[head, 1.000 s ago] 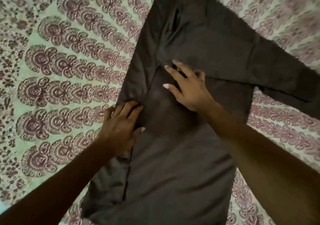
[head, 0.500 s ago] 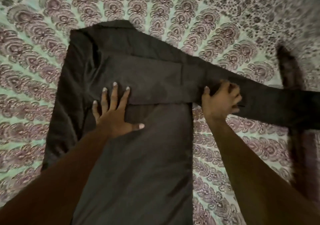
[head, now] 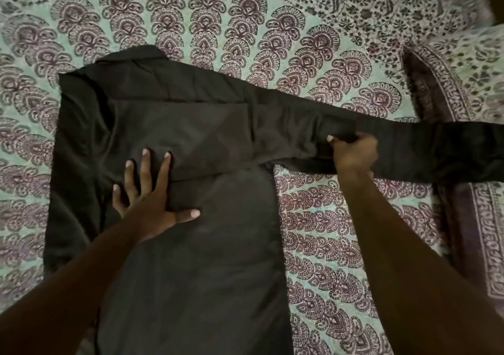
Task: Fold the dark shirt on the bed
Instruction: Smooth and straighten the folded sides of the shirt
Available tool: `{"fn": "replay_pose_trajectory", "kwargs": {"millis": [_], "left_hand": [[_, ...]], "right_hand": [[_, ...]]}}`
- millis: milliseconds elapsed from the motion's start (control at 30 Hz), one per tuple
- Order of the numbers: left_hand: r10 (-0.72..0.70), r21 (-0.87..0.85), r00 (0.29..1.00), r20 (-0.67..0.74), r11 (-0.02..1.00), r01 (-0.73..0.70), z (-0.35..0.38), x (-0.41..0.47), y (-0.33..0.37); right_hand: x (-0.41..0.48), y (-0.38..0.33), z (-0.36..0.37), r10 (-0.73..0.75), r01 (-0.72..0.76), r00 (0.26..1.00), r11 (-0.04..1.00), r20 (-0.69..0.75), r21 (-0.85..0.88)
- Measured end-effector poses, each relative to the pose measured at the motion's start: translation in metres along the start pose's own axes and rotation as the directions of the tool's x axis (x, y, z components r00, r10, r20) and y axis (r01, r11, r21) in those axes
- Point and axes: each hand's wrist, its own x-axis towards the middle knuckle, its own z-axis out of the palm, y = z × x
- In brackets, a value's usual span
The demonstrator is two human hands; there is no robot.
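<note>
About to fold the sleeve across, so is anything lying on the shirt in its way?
Only the left hand, pressed flat on the shirt; the right hand grips the sleeve.

Left hand (head: 148, 199) presses flat on dark shirt (head: 191, 272); right hand (head: 354, 154) grips its sleeve (head: 425, 152).

The shirt (head: 191, 272) lies on the bed (head: 327, 245), its collar (head: 141, 54) at the far end and its body running back toward the person. The folded sleeve (head: 204, 136) lies across the chest. The outstretched sleeve (head: 436, 150) reaches right over the bed. The left grip (head: 150, 199) rests flat on the body, left of centre, and the right grip (head: 354, 152) holds the outstretched sleeve just right of the body's edge.
</note>
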Motion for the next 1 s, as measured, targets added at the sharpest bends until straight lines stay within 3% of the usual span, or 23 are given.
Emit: {"fn": "replay_pose_trajectory", "kwargs": {"millis": [133,267,400,500,567,633,667,733,767,867,1000], "left_hand": [[0.007,0.005,1.000,0.014,1.000,-0.007,-0.003,-0.001,0.001],[0.027,-0.018,0.999,0.047,0.999,-0.026,-0.005,-0.003,-0.001],[0.076,-0.066,0.994,0.078,0.995,-0.071,-0.011,0.000,-0.005],[0.128,-0.341,0.988,-0.083,0.928,-0.149,-0.024,-0.003,-0.015],[0.037,-0.694,0.987,-0.159,0.707,-0.139,-0.035,-0.027,-0.020],[-0.040,-0.939,0.998,-0.038,0.343,-0.022,-0.049,-0.061,-0.021],[-0.027,-0.984,0.998,0.059,0.169,0.062,-0.055,-0.082,-0.025],[0.005,-0.995,0.995,0.100,-0.013,0.100,-0.059,-0.115,-0.042],[-0.017,-0.998,0.998,0.061,-0.006,0.061,-0.059,-0.132,-0.052],[-0.114,-0.985,0.990,-0.089,0.160,-0.070,-0.045,-0.172,-0.089],[-0.064,-0.955,0.990,-0.128,0.278,-0.105,-0.014,-0.206,-0.144]], "right_hand": [[-0.023,0.003,-0.008,-0.130,0.105,0.987,0.965,0.090,0.241],[-0.083,-0.004,-0.027,-0.293,0.129,0.927,0.835,0.235,0.535],[-0.146,-0.004,-0.041,-0.456,0.174,0.838,0.744,0.299,0.646],[-0.200,-0.002,-0.044,-0.547,0.183,0.758,0.701,0.355,0.690],[-0.243,-0.001,-0.046,-0.592,0.166,0.678,0.701,0.436,0.694],[-0.279,0.004,-0.046,-0.617,0.198,0.600,0.731,0.509,0.653],[-0.298,0.007,-0.046,-0.622,0.208,0.565,0.744,0.543,0.635],[-0.333,0.013,-0.046,-0.631,0.221,0.478,0.760,0.611,0.611],[-0.349,0.017,-0.046,-0.636,0.241,0.430,0.765,0.641,0.598],[-0.391,0.031,-0.044,-0.584,0.318,0.318,0.808,0.747,0.496],[-0.437,0.054,-0.038,-0.534,0.516,0.253,0.780,0.807,0.355]]}}
